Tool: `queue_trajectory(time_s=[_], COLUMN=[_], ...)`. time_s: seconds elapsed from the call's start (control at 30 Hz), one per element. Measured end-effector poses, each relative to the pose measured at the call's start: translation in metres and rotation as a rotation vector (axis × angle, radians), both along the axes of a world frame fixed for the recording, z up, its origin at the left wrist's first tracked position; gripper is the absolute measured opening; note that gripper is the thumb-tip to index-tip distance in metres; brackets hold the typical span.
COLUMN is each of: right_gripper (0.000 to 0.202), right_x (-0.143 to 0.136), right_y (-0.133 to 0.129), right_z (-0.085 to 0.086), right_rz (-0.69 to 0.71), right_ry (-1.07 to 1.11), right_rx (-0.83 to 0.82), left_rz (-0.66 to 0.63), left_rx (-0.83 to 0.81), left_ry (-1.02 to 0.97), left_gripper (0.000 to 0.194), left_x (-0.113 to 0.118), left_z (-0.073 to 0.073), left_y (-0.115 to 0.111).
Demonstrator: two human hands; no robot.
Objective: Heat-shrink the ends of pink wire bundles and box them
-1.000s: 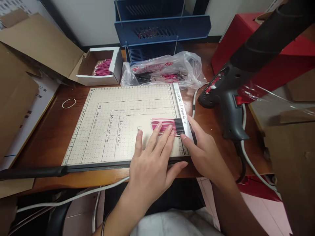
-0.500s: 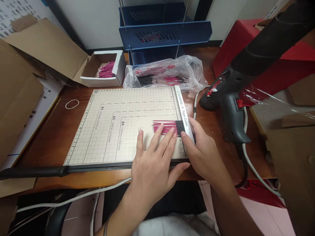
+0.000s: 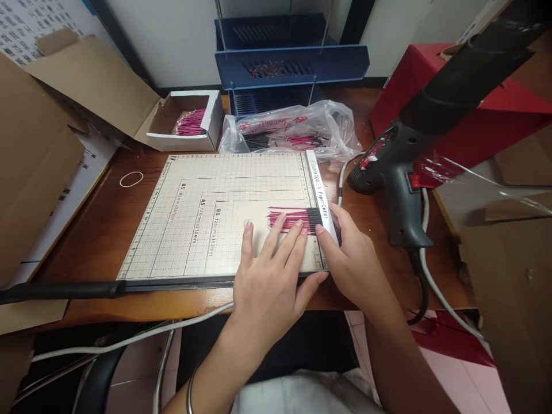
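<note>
A row of thin magenta wires [image 3: 288, 218] with black ends [image 3: 314, 219] lies on the cream grid board of a paper cutter [image 3: 190, 218]. The black ends line up against the cutter's white rule [image 3: 321, 192]. My left hand [image 3: 267, 282] lies palm down with its fingers spread, fingertips pressing on the wires. At the board's right edge, my right hand [image 3: 356, 259] grips the cutter, its thumb on the corner of the black ends and its fingers round the outer side, partly hidden. The cutter's black handle [image 3: 64, 292] lies low along the front edge.
Behind the cutter are a white box [image 3: 211, 123] of magenta wires, a clear plastic bag [image 3: 340, 129] with more wires, and a blue rack [image 3: 293, 66]. A rubber band [image 3: 131, 179] lies left. A heat gun [image 3: 405, 190] stands right, near a red box [image 3: 495, 103].
The camera view has shifted slightly. Both hands keep the same places on the wires and the cutter, and the wires have not visibly moved.
</note>
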State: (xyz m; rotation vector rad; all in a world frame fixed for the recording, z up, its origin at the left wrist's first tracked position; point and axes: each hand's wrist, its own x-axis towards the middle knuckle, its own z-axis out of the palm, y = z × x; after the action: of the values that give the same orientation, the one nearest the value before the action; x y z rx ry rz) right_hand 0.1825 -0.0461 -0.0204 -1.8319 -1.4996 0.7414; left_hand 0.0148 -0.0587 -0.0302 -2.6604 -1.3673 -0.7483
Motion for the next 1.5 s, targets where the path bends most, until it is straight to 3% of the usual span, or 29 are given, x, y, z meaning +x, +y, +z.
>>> queue_trajectory(time_s=[0.4,0.8,1.0,1.23,1.5], right_gripper=[0.047,0.047,0.058,0.055,0.059], right_x=[0.0003,-0.0012,0.0008,0.0026,0.0033], right_y=[0.0005,-0.0001,0.0001,-0.0004,-0.0016], right_z=[-0.0003,-0.001,-0.0022,-0.0015,0.0], right_rz=[0.0,-0.006,-0.036,-0.044,0.046], right_ry=[-0.024,-0.061,-0.071,-0.06,-0.065], right_rx=[-0.014,-0.015,0.013,0.001,0.023], left_rz=[0.077,0.033,0.044,0.025,0.035], left_rx=[0.016,-0.001,-0.011,-0.02,-0.032], left_ry=[0.016,0.059,0.092,0.074,0.051], left_gripper=[0.055,0.059,0.063,0.058,0.056], left_x=[0.0012,0.0016,0.0024,0.0032,0.0052], left_z=[-0.0038,-0.0027,-0.0045,-0.0031,-0.0038], left_y=[-0.001,-0.0025,-0.0036,-0.0034,-0.004])
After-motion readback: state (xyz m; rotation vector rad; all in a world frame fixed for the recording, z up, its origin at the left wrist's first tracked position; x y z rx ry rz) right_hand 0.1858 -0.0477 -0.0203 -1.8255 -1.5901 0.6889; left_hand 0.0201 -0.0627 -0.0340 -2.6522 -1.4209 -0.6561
